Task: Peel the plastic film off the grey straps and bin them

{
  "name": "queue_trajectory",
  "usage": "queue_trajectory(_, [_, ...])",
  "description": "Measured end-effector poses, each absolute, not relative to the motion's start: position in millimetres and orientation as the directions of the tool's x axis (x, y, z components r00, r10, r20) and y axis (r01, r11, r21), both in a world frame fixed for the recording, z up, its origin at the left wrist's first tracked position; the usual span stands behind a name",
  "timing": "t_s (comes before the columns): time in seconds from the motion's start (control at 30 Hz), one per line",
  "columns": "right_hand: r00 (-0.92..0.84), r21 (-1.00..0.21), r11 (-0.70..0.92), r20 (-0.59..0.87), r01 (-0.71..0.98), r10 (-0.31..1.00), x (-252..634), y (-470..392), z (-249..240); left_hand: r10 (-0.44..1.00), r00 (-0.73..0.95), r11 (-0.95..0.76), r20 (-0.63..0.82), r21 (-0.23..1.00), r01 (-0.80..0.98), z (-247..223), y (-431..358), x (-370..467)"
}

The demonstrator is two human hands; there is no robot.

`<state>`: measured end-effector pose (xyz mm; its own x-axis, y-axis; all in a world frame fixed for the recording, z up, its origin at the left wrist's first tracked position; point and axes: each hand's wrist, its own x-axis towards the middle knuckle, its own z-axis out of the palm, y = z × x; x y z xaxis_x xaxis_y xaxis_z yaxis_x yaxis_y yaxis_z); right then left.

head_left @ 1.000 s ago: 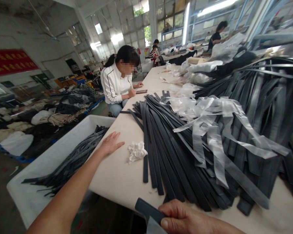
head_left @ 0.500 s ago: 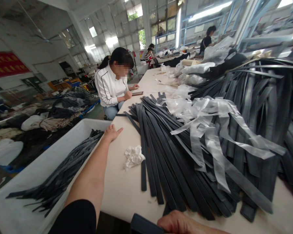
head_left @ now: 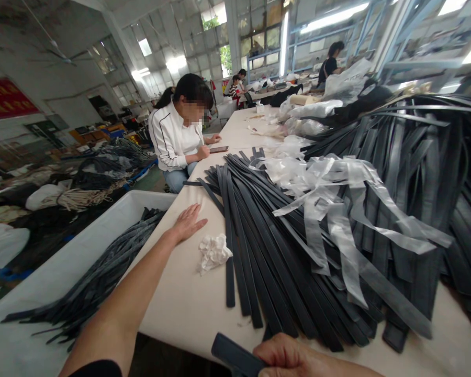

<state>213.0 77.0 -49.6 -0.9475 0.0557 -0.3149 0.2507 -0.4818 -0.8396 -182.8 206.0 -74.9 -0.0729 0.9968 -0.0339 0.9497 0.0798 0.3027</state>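
Currently, right hand (head_left: 280,356) grips a flat, black, leather-like strip (head_left: 233,352) at 6 o'clock; left hand (head_left: 188,224), fingers extended, palm down on the cream, smooth-topped desk (head_left: 172,293) at 8 o'clock. Judged best: firm pinch, strip kept untwisted.

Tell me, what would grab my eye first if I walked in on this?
Probably the broad fan of dark strips across the pale table, with shiny translucent ribbons draped over it. Nearer, the person's left hand rests on the tabletop, while the right hand grips a dark piece at the bottom edge. At the picture's left, a white bin holds more strips.
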Motion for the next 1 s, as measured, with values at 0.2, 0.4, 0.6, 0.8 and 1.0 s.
queue_trajectory(0.2, [-0.966, -0.835, -0.523, -0.248, 0.172, 0.077, 214, 75, -51, 0.993, -0.110, 0.044, 0.052, 0.690, 0.722, -69, 104, -130])
queue_trajectory(0.4, [-0.938, -0.881, -0.472, -0.197, 0.043, 0.284, 214, 82, -43, 0.865, -0.496, 0.073, -0.082, 0.997, -0.038, -55, 6, -45])
queue_trajectory(0.6, [-0.898, -0.973, -0.221, -0.158, 0.070, 0.411, 209, 74, -37, 0.879, -0.338, 0.155, -0.336, 0.873, -0.463, -39, -30, 18])
queue_trajectory(0.8, [-0.910, -0.933, 0.287, -0.086, 0.216, 0.405, 214, 63, -26, 0.894, -0.033, 0.428, -0.448, 0.871, -0.240, -27, -54, 17])
queue_trajectory(1.0, [-0.927, -0.764, 0.587, -0.037, 0.268, 0.374, 211, 51, -16, 0.816, 0.104, 0.573, -0.568, 0.819, -0.025, -13, -66, 11])
